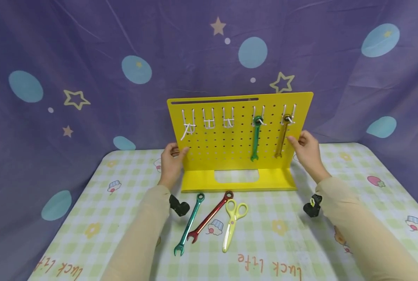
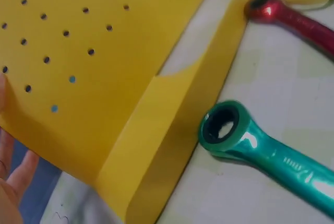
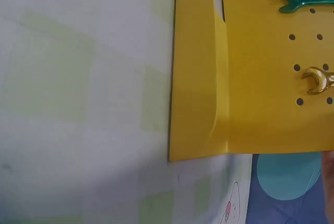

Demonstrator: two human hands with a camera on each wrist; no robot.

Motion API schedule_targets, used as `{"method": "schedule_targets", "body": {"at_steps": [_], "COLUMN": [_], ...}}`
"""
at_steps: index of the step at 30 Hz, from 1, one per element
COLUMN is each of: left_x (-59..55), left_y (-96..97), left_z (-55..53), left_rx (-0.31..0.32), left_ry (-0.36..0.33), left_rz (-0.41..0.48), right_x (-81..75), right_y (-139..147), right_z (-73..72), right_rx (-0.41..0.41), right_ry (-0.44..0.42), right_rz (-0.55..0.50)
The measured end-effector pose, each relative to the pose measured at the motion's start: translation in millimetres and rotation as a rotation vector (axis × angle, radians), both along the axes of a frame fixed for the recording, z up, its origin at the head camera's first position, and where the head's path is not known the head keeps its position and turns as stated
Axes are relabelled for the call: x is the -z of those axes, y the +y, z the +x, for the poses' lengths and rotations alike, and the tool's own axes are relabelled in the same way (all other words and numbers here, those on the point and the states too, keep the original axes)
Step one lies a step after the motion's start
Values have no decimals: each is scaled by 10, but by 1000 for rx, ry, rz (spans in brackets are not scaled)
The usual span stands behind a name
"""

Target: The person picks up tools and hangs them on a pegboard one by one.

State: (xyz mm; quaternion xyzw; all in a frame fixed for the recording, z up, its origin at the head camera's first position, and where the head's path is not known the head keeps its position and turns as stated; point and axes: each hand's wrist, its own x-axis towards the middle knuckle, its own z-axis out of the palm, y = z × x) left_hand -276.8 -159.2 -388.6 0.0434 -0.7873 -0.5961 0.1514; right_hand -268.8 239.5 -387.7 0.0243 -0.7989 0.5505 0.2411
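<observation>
A yellow pegboard (image 1: 223, 152) stands upright on its base, held by its side edges. My left hand (image 1: 171, 164) grips the left edge, thumb in front and fingers behind. On the opposite edge my right hand (image 1: 307, 152) pinches the board the same way. From hooks on the right half hang a green wrench (image 1: 256, 140) and a gold wrench (image 1: 282, 138). Three white hooks (image 1: 209, 119) on the left half carry nothing. Before the base lie a teal wrench (image 1: 190, 222), a red wrench (image 1: 210, 216) and yellow scissors (image 1: 232, 224).
A checked cloth (image 1: 124, 218) covers the table. Behind it hangs a purple curtain (image 1: 194, 50) with stars and ovals. Black wrist devices (image 1: 178, 206) sit at both cuffs. In the left wrist view, the teal wrench's ring end (image 2: 227, 127) lies right by the base's front edge.
</observation>
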Motion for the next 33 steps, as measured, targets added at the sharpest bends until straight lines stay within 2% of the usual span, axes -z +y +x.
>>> {"method": "schedule_targets", "body": {"at_steps": [4, 11, 14, 20, 24, 29, 33], "left_x": [-45, -80, -70, -84, -107, -118, -124], "left_y": [-33, -137, -184, -216, -155, -6, 108], "left_z": [52, 251, 333, 511, 640, 820, 971], "left_rx": [57, 162, 193, 186, 199, 284, 342], "left_ry": [-29, -64, -59, -62, -79, -141, -191], "left_rz": [20, -72, -75, -91, -85, -52, -82], "right_x": [-4, 5, 19, 50, 53, 44, 38], "right_y": [17, 4, -5, -23, -21, -28, -36], "right_z": [9, -7, -27, -51, -43, -18, -12], "right_rx": [-12, 20, 34, 39, 35, 23, 15], "right_ry": [8, 1, -3, -5, -9, -12, -5], "right_rz": [13, -19, -22, -47, -45, -37, -43]}}
